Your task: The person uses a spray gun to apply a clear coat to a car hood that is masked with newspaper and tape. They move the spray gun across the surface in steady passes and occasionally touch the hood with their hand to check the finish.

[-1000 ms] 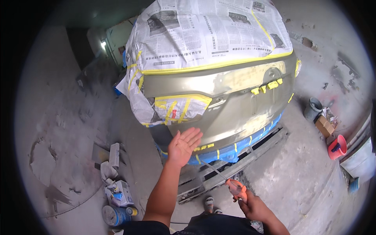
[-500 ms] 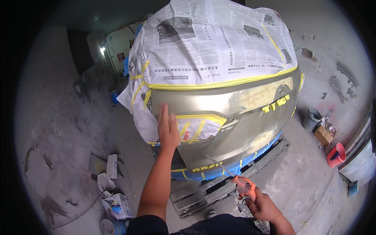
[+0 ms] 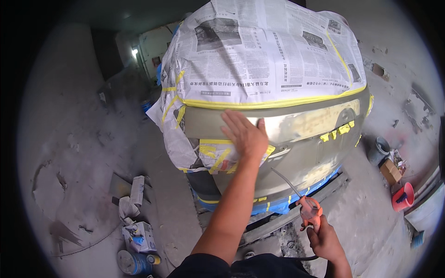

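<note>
In front of me is a car's rear panel (image 3: 296, 153), olive-grey with paler sanded patches. Newspaper (image 3: 259, 55) covers its upper part, edged by yellow masking tape (image 3: 273, 103). Against or just above the panel, my left hand (image 3: 248, 136) lies flat with fingers stretched out; whether it touches cannot be told. It overlaps the paper-masked tail light (image 3: 214, 154). At lower right, my right hand (image 3: 327, 241) is wrapped round the orange handle of an air blow gun (image 3: 311, 212), whose long thin nozzle points up and left at the panel. A dark hose runs from below that hand.
Blue film (image 3: 278, 207) wraps the car's lower edge, above a pallet (image 3: 273, 227). On the right floor stand a grey bucket (image 3: 379, 150), a cardboard box (image 3: 390, 172) and a pink bucket (image 3: 403, 197). A white box (image 3: 140, 235) and a blue pail (image 3: 132, 263) are at lower left.
My left hand has moved right across the panel, from the tail light's left side to above its right part. The blow gun has shifted slightly right in view and upward.
</note>
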A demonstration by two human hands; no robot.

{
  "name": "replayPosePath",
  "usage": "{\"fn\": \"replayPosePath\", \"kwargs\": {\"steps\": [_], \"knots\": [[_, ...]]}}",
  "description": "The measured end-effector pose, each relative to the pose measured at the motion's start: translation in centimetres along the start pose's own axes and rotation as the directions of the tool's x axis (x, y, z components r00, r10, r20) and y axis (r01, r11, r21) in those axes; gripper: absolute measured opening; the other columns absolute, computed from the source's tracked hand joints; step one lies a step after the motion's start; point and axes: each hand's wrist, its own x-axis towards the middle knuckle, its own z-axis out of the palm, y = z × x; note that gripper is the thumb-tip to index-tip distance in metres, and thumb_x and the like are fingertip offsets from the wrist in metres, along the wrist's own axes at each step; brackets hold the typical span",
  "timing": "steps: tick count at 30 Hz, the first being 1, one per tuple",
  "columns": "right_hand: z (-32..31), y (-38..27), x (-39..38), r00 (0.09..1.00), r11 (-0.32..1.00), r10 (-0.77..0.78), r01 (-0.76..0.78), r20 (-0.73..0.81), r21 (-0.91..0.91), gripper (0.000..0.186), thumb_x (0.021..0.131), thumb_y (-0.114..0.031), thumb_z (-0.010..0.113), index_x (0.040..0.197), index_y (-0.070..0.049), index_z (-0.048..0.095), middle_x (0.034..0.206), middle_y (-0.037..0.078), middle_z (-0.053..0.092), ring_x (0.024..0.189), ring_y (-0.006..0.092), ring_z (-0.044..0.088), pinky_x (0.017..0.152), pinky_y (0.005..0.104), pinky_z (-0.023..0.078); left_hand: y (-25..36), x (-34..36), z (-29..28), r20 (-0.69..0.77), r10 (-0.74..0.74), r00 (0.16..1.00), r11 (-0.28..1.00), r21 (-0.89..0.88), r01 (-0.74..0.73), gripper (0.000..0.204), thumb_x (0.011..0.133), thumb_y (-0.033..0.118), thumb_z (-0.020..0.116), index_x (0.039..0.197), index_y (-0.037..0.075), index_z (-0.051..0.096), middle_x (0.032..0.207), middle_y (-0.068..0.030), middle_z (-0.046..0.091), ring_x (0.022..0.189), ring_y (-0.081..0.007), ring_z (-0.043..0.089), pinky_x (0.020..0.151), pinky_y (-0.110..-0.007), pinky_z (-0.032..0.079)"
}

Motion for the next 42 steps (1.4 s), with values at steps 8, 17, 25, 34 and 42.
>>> {"fn": "replayPosePath", "kwargs": {"steps": [8,17,25,34,42], "knots": [[-2.6,3.4,-1.1,0.997,0.995,0.069,-0.071,0.038,0.068,0.028,0.090,-0.004,0.056,0.116,0.000,0.047,0.089,0.019,0.067,0.073,0.0350,0.062,0.066,0.0391,0.050,-9.9,8.4,-3.9,-0.219,-0.412,0.884,0.905,-0.210,0.370,0.097,0.097,0.066,0.029,0.153,-0.010,0.007,0.162,-0.0280,0.000,0.151,-0.0411,-0.008,0.113,-0.069,0.000],[-6.6,5.1,0.0,0.999,0.992,0.049,-0.047,-0.015,0.119,0.030,0.091,0.001,0.050,0.121,0.001,0.047,0.090,0.013,0.067,0.062,0.0198,0.059,0.059,0.0304,0.049,0.6,2.0,1.6,-0.162,-0.284,0.945,0.951,-0.172,0.256,0.093,0.099,0.061,0.033,0.154,-0.008,0.005,0.163,-0.0235,-0.009,0.150,-0.0416,-0.013,0.108,-0.076,0.000],[-9.2,10.4,-3.4,0.995,0.999,0.005,-0.001,-0.104,0.038,0.026,0.088,0.004,0.051,0.113,0.001,0.049,0.088,0.012,0.067,0.061,0.0196,0.061,0.059,0.0318,0.048,-3.8,5.3,1.7,-0.374,-0.384,0.844,0.922,-0.099,0.376,0.096,0.097,0.065,0.032,0.152,-0.011,0.012,0.163,-0.0248,0.004,0.152,-0.0377,-0.002,0.113,-0.070,0.002],[-12.9,11.9,-3.3,0.992,0.992,0.076,-0.065,-0.101,0.108,0.030,0.089,-0.003,0.055,0.118,0.000,0.047,0.086,0.022,0.066,0.079,0.0403,0.065,0.070,0.0423,0.051,12.8,-4.4,11.2,-0.027,0.501,0.865,0.828,0.307,-0.469,0.095,0.091,0.061,0.052,0.154,-0.002,0.019,0.162,-0.0234,0.012,0.151,-0.0390,0.006,0.117,-0.064,0.006],[-15.0,12.7,-3.0,0.989,0.989,0.106,-0.093,-0.107,0.117,0.027,0.090,-0.003,0.056,0.116,0.000,0.049,0.083,0.018,0.066,0.074,0.0369,0.065,0.068,0.0400,0.050,-0.6,-0.1,0.7,0.111,0.774,0.623,0.546,0.380,-0.746,0.103,0.077,0.056,0.073,0.151,-0.001,0.029,0.158,-0.0245,0.023,0.148,-0.0404,0.021,0.119,-0.056,0.015]]}}
